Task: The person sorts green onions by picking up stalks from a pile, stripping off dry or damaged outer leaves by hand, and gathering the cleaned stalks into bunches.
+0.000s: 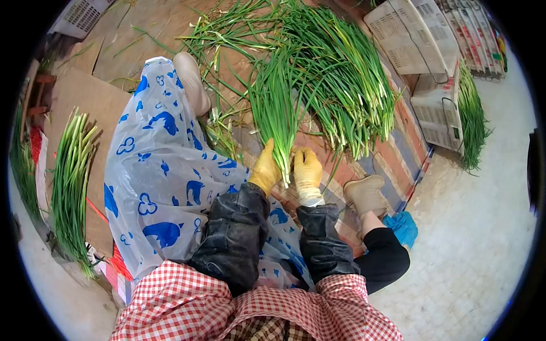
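Note:
My left hand (265,169), in a yellow glove, is closed around the pale stem ends of a bunch of green chives (274,108). Its long leaves point away from me, over the striped mat. Just right of those stems is my right hand (307,173), also gloved in yellow, with its fingers bent and pressed together. Whatever it may grip is hidden by the fingers. Beyond both hands lies a large pile of chives (341,74), its white ends toward the lower right.
A tied-looking bundle of chives (74,182) lies on cardboard at the left. White plastic crates (438,113) stand at the right, one with chives sticking out. Loose leaves (222,40) litter the floor. A patterned plastic sheet (165,170) covers my left leg; a beige boot (364,193) is at right.

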Demonstrator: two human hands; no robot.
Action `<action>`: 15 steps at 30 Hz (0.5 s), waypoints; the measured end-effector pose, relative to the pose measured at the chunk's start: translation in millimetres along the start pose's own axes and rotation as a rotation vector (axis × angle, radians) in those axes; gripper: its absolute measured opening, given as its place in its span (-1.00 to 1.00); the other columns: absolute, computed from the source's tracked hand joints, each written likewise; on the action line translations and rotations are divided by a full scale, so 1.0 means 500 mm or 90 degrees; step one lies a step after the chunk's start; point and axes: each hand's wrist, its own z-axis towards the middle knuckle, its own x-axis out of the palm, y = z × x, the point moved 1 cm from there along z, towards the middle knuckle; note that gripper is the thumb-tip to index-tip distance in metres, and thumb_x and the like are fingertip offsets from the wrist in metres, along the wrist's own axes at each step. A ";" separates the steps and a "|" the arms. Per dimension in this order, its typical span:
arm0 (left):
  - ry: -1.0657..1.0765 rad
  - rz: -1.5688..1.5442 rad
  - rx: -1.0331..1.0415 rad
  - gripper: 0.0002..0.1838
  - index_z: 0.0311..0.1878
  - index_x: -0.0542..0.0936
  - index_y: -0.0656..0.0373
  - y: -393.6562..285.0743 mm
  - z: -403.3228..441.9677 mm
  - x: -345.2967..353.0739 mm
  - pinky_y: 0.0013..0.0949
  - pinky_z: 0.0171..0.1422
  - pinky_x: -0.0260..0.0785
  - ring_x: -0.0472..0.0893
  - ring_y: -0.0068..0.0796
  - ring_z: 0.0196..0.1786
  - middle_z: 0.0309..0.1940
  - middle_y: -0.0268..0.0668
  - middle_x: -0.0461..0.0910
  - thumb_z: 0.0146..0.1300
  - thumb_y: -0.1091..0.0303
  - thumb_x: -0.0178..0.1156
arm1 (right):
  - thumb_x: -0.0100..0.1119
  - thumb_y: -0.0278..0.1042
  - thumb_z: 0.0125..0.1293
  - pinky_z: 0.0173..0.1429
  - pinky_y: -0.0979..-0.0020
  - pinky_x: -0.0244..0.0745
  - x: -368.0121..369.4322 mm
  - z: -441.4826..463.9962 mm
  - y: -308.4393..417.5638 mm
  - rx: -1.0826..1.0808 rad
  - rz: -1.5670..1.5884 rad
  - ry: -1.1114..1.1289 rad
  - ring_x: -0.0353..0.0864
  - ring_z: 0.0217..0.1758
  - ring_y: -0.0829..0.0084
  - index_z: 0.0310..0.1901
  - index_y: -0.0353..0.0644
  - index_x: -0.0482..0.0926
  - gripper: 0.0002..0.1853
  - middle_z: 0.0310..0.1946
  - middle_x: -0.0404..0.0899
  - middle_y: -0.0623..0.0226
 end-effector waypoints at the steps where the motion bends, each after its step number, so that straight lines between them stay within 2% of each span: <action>1: -0.002 -0.007 0.003 -0.51 0.06 0.45 0.19 0.000 0.000 0.003 -0.18 0.13 0.34 0.50 -0.19 -0.03 -0.08 -0.17 0.53 0.36 -0.06 -0.12 | 0.06 -0.24 0.23 -0.23 0.26 0.44 -0.008 -0.002 0.022 -0.054 -0.056 -0.026 0.57 -0.37 0.23 -0.25 -0.16 0.56 -0.80 -0.43 0.59 0.19; 2: -0.004 -0.014 0.007 -0.51 0.05 0.45 0.19 -0.001 0.002 0.005 -0.18 0.11 0.35 0.51 -0.19 -0.05 -0.09 -0.18 0.53 0.36 -0.06 -0.12 | 0.07 -0.14 0.20 -0.20 0.16 0.43 -0.015 -0.003 0.051 -0.110 -0.111 -0.052 0.58 -0.30 0.05 -0.28 -0.15 0.55 -0.75 -0.38 0.60 0.10; 6: -0.029 0.007 0.017 -0.50 0.04 0.46 0.22 0.000 -0.011 0.008 -0.21 0.09 0.35 0.50 -0.24 -0.03 -0.08 -0.21 0.53 0.34 -0.06 -0.06 | 0.07 -0.10 0.20 -0.23 0.14 0.43 -0.015 -0.012 0.121 -0.120 -0.170 0.027 0.58 -0.32 0.05 -0.30 -0.14 0.54 -0.73 -0.42 0.59 0.11; 8: -0.040 0.018 0.035 -0.50 0.03 0.47 0.22 0.000 -0.005 -0.002 -0.22 0.09 0.36 0.51 -0.25 -0.04 -0.08 -0.20 0.54 0.33 -0.06 -0.03 | 0.07 -0.09 0.19 -0.23 0.14 0.44 -0.002 -0.002 0.110 -0.130 -0.341 0.094 0.59 -0.32 0.06 -0.29 -0.11 0.55 -0.74 -0.42 0.60 0.10; 12: -0.028 -0.036 0.048 -0.51 0.02 0.48 0.23 0.003 0.017 -0.018 -0.24 0.06 0.38 0.54 -0.29 -0.08 -0.14 -0.21 0.56 0.31 -0.05 0.01 | 0.08 -0.10 0.18 -0.21 0.13 0.44 0.010 0.009 0.075 -0.071 -0.314 0.051 0.59 -0.31 0.05 -0.30 -0.10 0.54 -0.75 -0.42 0.60 0.11; 14: -0.036 -0.039 0.036 -0.52 0.01 0.49 0.22 0.005 0.017 -0.017 -0.26 0.03 0.39 0.55 -0.31 -0.10 -0.16 -0.22 0.57 0.30 -0.04 0.03 | 0.06 -0.11 0.18 -0.21 0.12 0.43 0.008 0.008 0.062 -0.029 -0.186 0.035 0.59 -0.30 0.04 -0.30 -0.08 0.54 -0.77 -0.43 0.60 0.11; 15: -0.041 -0.040 0.025 -0.53 0.00 0.49 0.21 0.005 0.016 -0.011 -0.28 0.00 0.41 0.56 -0.34 -0.13 -0.18 -0.23 0.58 0.29 -0.03 0.05 | 0.10 -0.10 0.17 -0.21 0.21 0.43 0.011 0.009 0.061 -0.018 -0.161 0.008 0.58 -0.33 0.06 -0.27 -0.12 0.54 -0.73 -0.46 0.59 0.08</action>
